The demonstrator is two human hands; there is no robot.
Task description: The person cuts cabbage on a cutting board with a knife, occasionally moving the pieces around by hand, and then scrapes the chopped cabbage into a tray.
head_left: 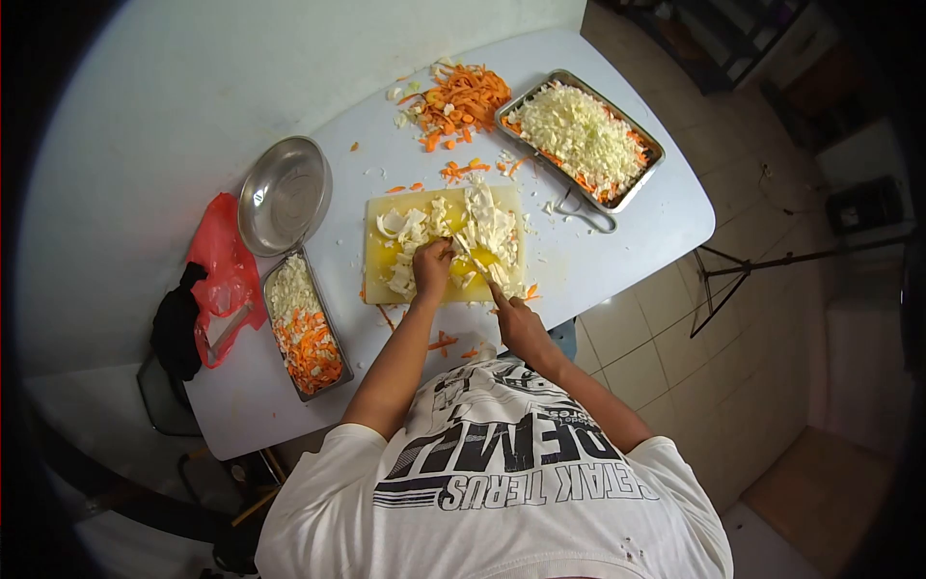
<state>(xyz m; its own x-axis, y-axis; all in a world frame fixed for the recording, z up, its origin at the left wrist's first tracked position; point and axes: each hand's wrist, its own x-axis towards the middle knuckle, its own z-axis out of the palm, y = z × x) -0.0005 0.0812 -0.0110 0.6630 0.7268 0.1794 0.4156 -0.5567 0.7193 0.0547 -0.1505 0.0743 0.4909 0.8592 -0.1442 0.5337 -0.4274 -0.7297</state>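
Note:
A pale yellow cutting board [375,282] lies in front of me, covered with chopped pale cabbage [490,228]. My left hand [432,268] is over the middle of the board, its fingers curled together on some cabbage. On the near right side of the board, my right hand [521,323] is closed around the handle of a knife [481,266]. The knife's blade points up and left among the cut leaves, close to my left fingertips, and is partly lost against the cabbage.
A metal tray [644,180] of shredded cabbage over carrot stands at the back right, beside a carrot pile [468,99]. To the left are a steel bowl [285,197], a narrower tray [334,384] of cabbage and carrot, and a red plastic bag [218,261]. A tripod [728,275] stands right.

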